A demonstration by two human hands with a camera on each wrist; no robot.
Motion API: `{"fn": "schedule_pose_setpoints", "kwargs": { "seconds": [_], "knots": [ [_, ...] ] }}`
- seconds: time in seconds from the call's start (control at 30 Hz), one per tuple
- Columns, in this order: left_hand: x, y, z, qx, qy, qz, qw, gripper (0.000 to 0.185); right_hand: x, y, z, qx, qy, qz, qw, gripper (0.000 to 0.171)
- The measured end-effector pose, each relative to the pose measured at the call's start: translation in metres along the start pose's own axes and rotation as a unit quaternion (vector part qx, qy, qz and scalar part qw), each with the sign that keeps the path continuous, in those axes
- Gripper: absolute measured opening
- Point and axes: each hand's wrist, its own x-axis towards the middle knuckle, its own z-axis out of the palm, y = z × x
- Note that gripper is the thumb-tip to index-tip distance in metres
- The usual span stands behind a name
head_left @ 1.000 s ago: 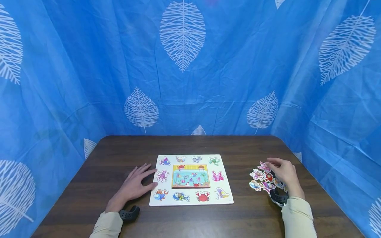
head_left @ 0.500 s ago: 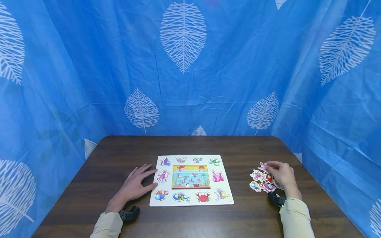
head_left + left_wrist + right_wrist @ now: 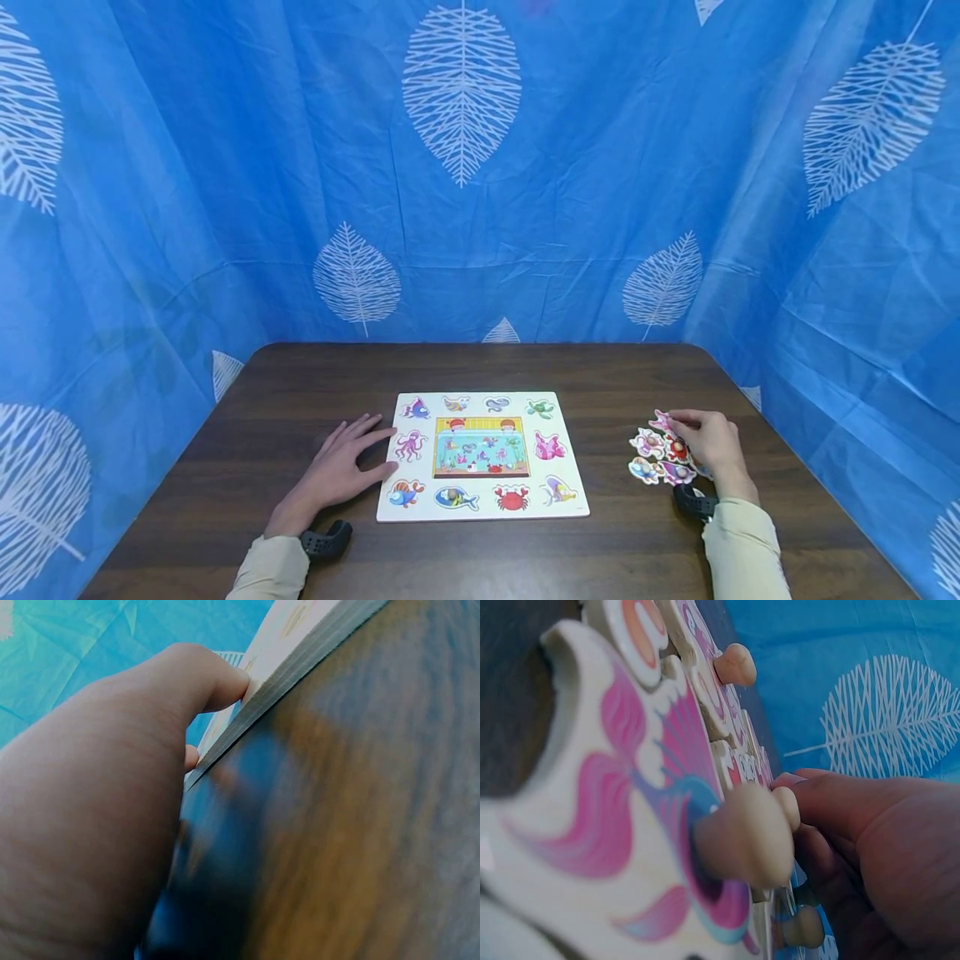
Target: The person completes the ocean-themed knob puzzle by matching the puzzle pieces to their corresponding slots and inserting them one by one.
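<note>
The right hand [image 3: 708, 442] is bending over the loose puzzle pieces [image 3: 675, 473] bunching on the right of the bench [image 3: 525, 558]; its grip appears to be pinching a wooden knob [image 3: 786, 808], though which piece is carrying it is staying unclear. The left hand [image 3: 339, 467] is resting with a relaxed grip, thumb and fingertip touching the puzzle board's [image 3: 486, 510] left edge. Picking out one piece seems to be the step; the next move is probably calling for a clean lift, sparing close neighbours.

Can read no words, numbers or brands; see only a tiny illegible mark [image 3: 579, 509] in one corner of the puzzle board [image 3: 486, 502]
</note>
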Motion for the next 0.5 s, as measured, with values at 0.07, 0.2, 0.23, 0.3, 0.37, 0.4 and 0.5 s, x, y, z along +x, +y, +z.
{"fn": "schedule_pose_setpoints", "kwargs": {
  "seconds": [0.07,0.2,0.23,0.3,0.37,0.4,0.5],
  "knots": [
    [0.0001,0.0001,0.0001,0.001,-0.002,-0.001,1.0000,0.066,0.0003,0.0011,0.0005,0.002,-0.004,0.004,1.000,0.032],
    [0.0000,0.0006,0.0002,0.002,-0.004,-0.003,1.0000,0.067,0.0004,0.0027,0.0019,0.002,-0.007,0.000,1.000,0.031],
    [-0.0001,0.0006,0.0002,0.001,-0.004,-0.004,1.0000,0.067,0.0002,0.0026,0.0021,0.000,-0.004,-0.004,1.000,0.031],
    [-0.0002,0.0009,-0.0002,0.000,-0.004,-0.005,1.0000,0.067,0.0004,0.0024,0.0024,-0.006,0.003,-0.011,1.000,0.031],
    [-0.0001,0.0007,-0.0005,-0.001,-0.005,-0.006,1.0000,0.067,0.0003,0.0015,0.0027,-0.007,0.012,-0.016,1.000,0.031],
    [-0.0001,0.0005,-0.0006,-0.002,-0.005,-0.006,1.0000,0.067,0.0004,0.0009,0.0026,-0.007,0.017,-0.017,1.000,0.031],
    [0.0001,0.0003,-0.0011,-0.005,-0.005,-0.006,1.0000,0.067,0.0001,-0.0018,0.0023,-0.004,0.027,-0.022,0.999,0.033]
  ]
}}
